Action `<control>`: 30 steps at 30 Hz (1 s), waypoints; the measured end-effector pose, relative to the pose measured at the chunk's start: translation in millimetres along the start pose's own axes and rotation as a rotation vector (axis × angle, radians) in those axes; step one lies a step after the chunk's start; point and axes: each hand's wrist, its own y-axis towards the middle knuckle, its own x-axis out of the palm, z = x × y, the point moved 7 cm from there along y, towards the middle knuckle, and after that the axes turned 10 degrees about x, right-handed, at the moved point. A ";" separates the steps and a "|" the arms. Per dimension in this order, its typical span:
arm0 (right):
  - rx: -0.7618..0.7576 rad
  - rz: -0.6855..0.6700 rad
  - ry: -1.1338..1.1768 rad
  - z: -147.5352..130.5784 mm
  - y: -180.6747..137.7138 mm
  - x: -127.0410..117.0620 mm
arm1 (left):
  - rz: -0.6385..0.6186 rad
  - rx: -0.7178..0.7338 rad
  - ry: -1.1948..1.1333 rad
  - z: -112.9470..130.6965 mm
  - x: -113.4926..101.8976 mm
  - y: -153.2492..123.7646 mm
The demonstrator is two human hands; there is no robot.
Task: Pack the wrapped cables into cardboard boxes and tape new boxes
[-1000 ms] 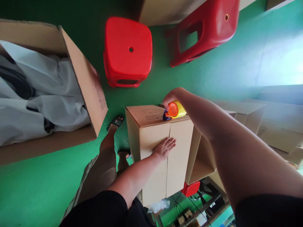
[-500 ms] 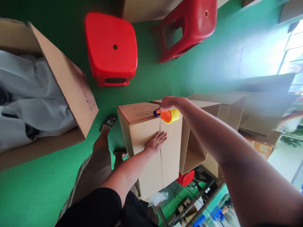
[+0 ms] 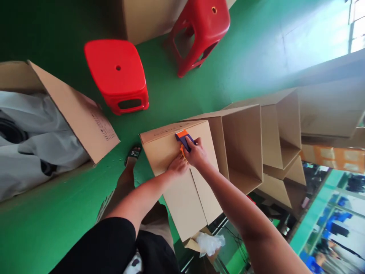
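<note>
Both my arms reach over the closed carton point(image 3: 185, 198), meeting near the end of its seam by the printed side. My right arm slants in across the carton's edge beside the open box point(image 3: 242, 152), and my right hand point(image 3: 197, 153) has its fingers wrapped around the tape dispenser point(image 3: 187, 141), holding it above the carton's flaps, its orange front towards the printed side. My left arm comes over the carton's opposite edge; my left hand point(image 3: 178, 165) lies back-up on the flaps, just beside the dispenser. Those fingers look stretched out and I see nothing gripped in them, though their tips are partly hidden.
</note>
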 end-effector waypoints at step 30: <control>-0.001 0.231 0.400 109.6 -164.1 167.3 | -0.030 -0.790 0.279 -133.6 -169.9 -30.8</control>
